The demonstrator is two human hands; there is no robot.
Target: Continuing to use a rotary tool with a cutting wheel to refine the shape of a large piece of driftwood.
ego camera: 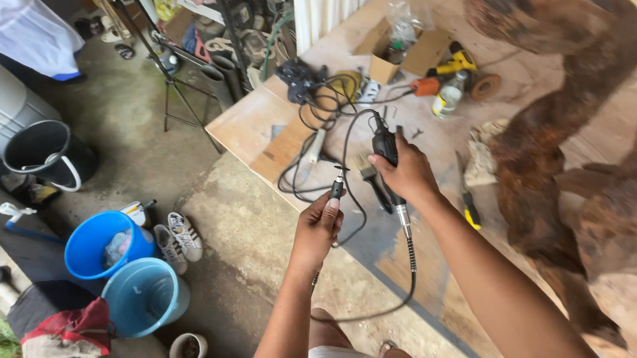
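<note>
The slim black pen-shaped handpiece (336, 190) of a flexible-shaft rotary tool is held upright in the left hand (319, 230), the fingers curled closed around its barrel with the thumb pressed along the side; its thin metal bit points up, above the fist. The black cylindrical motor body (385, 146) is gripped in the right hand (408, 174), the fingers wrapped shut over it; both parts are held in the air above the plywood work platform (254, 120), beside the large rough brown wood carving (578, 146). The black flexible drive shaft (411, 262) hangs in a loose loop between the two; it is judged limp but resistant to sharp kinks, so it is best left unhandled. The handpiece is judged light, rigid and fairly smooth, best taken at the barrel, clear of the bit; the motor body is judged heavier and best held round its middle.
</note>
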